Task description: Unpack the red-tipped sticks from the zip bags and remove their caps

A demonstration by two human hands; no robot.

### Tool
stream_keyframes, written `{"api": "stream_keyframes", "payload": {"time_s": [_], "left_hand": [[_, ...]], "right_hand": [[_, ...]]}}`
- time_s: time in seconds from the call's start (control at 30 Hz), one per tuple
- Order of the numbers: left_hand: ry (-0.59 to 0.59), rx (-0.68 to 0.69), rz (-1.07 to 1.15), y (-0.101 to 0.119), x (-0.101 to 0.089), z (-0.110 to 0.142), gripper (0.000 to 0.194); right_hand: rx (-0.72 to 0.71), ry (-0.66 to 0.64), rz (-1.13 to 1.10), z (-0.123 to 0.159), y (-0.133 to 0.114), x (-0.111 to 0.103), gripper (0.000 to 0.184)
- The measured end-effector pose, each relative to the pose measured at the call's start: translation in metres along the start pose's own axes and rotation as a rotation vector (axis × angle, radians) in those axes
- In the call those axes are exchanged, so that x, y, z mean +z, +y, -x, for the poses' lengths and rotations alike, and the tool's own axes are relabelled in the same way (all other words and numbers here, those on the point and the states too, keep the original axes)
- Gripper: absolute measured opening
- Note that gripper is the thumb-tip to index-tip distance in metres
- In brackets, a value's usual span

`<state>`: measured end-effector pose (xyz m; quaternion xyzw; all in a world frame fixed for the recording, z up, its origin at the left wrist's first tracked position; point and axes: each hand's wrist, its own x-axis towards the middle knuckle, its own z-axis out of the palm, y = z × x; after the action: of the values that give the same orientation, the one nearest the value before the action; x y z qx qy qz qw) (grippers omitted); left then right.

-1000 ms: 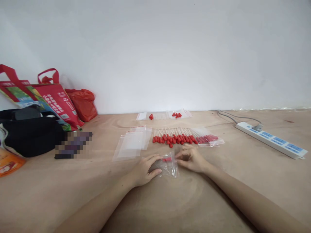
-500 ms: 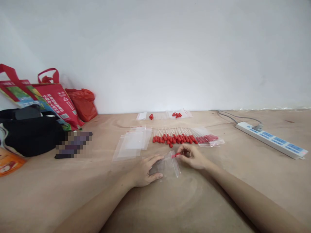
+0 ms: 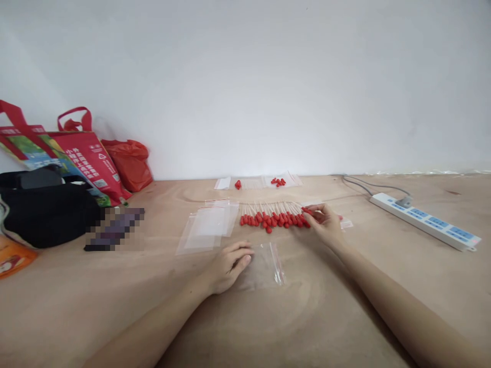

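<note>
A clear zip bag (image 3: pixel 261 268) lies flat in front of me, its zip end to the right. My left hand (image 3: pixel 230 268) rests at the bag's left end, fingers loosely apart, gripping nothing. Beyond the bag is a row of pale sticks with red tips (image 3: pixel 274 220), red ends toward me. At the row's right end, my right hand (image 3: pixel 324 222) pinches a red-tipped stick (image 3: pixel 306 210). This hand largely covers the bagged red-tipped sticks behind it; a corner of their bag (image 3: pixel 347 224) shows.
Flat clear zip bags (image 3: pixel 203 227) overlap left of the row. Small red pieces (image 3: pixel 278 182) and more bags lie near the wall. A white power strip (image 3: pixel 425 221) stands right; shopping bags (image 3: pixel 90 161), a black bag (image 3: pixel 49 214) and a blurred dark object (image 3: pixel 117 230) are left.
My right hand has moved from the zip bag's mouth up and right to the end of the stick row. My left hand's fingers have drawn together slightly, and the bag lies flatter.
</note>
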<state>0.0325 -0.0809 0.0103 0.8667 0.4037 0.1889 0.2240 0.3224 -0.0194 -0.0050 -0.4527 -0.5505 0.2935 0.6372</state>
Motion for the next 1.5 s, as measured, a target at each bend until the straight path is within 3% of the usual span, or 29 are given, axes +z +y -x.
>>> {"api": "stream_keyframes", "payload": {"time_s": [0.17, 0.37, 0.47, 0.53, 0.63, 0.7, 0.77, 0.87, 0.93, 1.0, 1.1, 1.2, 1.4, 1.5], "left_hand": [[0.251, -0.126, -0.101, -0.007, 0.002, -0.003, 0.020], [0.242, -0.235, -0.149, -0.010, -0.001, -0.004, 0.014], [0.238, -0.204, -0.150, -0.007, 0.000, -0.004, 0.013], [0.227, -0.183, -0.134, -0.006, 0.001, -0.003, 0.015], [0.244, -0.217, -0.062, -0.008, -0.003, -0.003, 0.015], [0.332, -0.254, -0.016, -0.014, -0.011, -0.003, 0.015], [0.493, -0.308, -0.009, -0.024, -0.022, -0.003, 0.014], [0.714, -0.436, -0.086, -0.044, -0.040, -0.002, 0.014], [0.735, -0.471, -0.161, -0.059, -0.048, -0.001, 0.015], [0.672, -0.534, -0.259, -0.071, -0.052, 0.001, 0.022], [0.567, -0.655, -0.354, -0.082, -0.050, 0.001, 0.030], [0.528, -0.696, -0.380, -0.083, -0.045, 0.001, 0.030], [0.560, -0.834, -0.539, -0.066, -0.042, 0.002, 0.033], [0.637, -0.762, -0.577, -0.056, -0.042, 0.000, 0.033]], "right_hand": [[-0.187, -0.116, 0.359, 0.001, 0.012, 0.007, 0.017], [-0.411, -0.257, 0.646, -0.002, 0.012, 0.011, 0.013], [-0.447, -0.208, 0.708, -0.006, 0.009, 0.005, 0.016], [-0.375, -0.079, 0.796, -0.009, 0.008, -0.003, 0.019], [-0.109, 0.156, 1.020, -0.017, 0.007, -0.021, 0.028], [0.134, 0.248, 1.160, -0.022, 0.009, -0.037, 0.040], [0.358, 0.252, 1.237, -0.029, 0.012, -0.055, 0.055], [0.578, 0.176, 1.204, -0.038, 0.020, -0.080, 0.072], [0.638, 0.122, 1.109, -0.042, 0.026, -0.091, 0.069], [0.637, 0.088, 0.983, -0.043, 0.032, -0.097, 0.053], [0.592, 0.112, 0.873, -0.042, 0.037, -0.099, 0.030], [0.537, 0.164, 0.862, -0.040, 0.041, -0.097, 0.020], [0.346, 0.361, 0.763, -0.044, 0.038, -0.092, 0.025], [0.122, 0.437, 0.449, -0.042, 0.023, -0.076, 0.030]]}}
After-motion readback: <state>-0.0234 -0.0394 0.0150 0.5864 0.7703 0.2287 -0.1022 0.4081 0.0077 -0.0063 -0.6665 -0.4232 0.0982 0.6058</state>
